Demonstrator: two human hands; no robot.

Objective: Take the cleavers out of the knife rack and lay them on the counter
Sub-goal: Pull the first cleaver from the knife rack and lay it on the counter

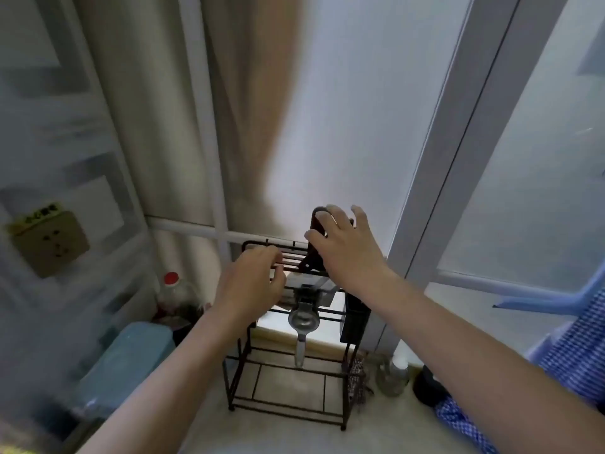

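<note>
We are just starting: right hand (pixel 347 247) fingers curling around a cleaver handle (pixel 316 237) in the knife rack (pixel 294 322), left hand (pixel 253 280) half-curled and empty, nothing lying on the tabletop (pixel 203 430) yet.

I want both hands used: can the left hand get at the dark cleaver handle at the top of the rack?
Probably not yet: the right hand already covers the cleaver handle, while the left hand sits on the rack rail beside it.

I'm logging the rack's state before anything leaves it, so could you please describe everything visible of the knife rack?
The knife rack is a black wire frame, seemingly metal, standing upright on the counter. The left hand rests at its slotted top. The right hand reaches a dark cleaver handle rising from it. A metal squeezer hangs on its front.
</note>
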